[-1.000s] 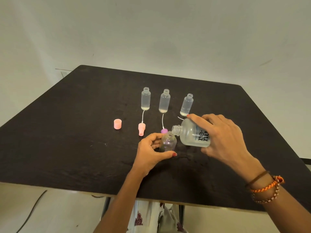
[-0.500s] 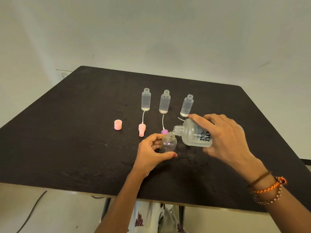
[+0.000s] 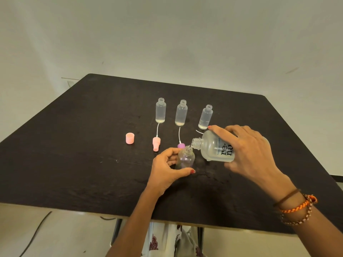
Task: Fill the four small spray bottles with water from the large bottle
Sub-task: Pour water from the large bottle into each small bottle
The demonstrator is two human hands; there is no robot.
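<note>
Dark table [image 3: 74, 145] bears three small bottles [image 3: 160, 110], pink cap [image 3: 129, 138], sprayers [image 3: 156, 143]

Both hands over the table, left hand [image 3: 167, 168] curled in a grip, right hand [image 3: 246, 153] likewise.

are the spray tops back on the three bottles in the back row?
No: the three back bottles stand with open threaded necks, and a pink spray top lies on the table in front of them.
</note>
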